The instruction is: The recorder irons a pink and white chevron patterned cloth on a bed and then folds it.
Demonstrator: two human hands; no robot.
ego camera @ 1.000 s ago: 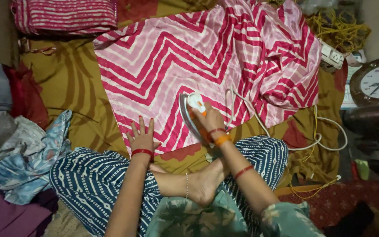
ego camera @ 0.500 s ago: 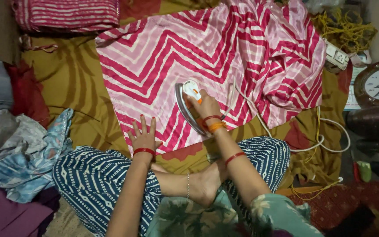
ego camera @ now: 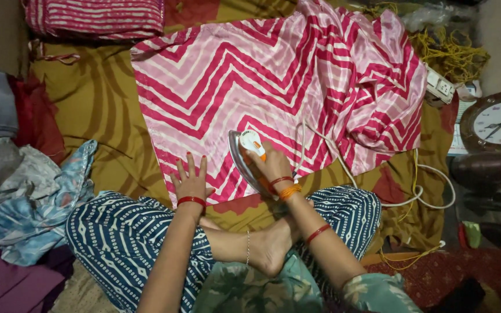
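- I am gripping the iron (ego camera: 244, 152) with my right hand (ego camera: 273, 165), fingers wrapped around its handle, pressing it on the near edge of the pink zigzag cloth (ego camera: 273, 81).
- I am holding my left hand (ego camera: 191, 182) flat, fingers spread, on the cloth's near-left corner, just beside the iron but apart from it.
- The cloth is lying spread across the olive bedsheet (ego camera: 88, 116); its left part looks smooth and shiny, while its right side is bunching into folds toward the sheet's far-right corner.
- The iron's white cord (ego camera: 343, 168) is trailing over the cloth and looping off the right edge toward the socket strip (ego camera: 439, 87).
- Risks as I judge them: my left fingers are sitting close to the hot plate, so a sideways push could burn them.
- The cord could snag in the bunched folds or drag the cloth out of line.
- Lingering on this thin, glossy fabric could scorch it.
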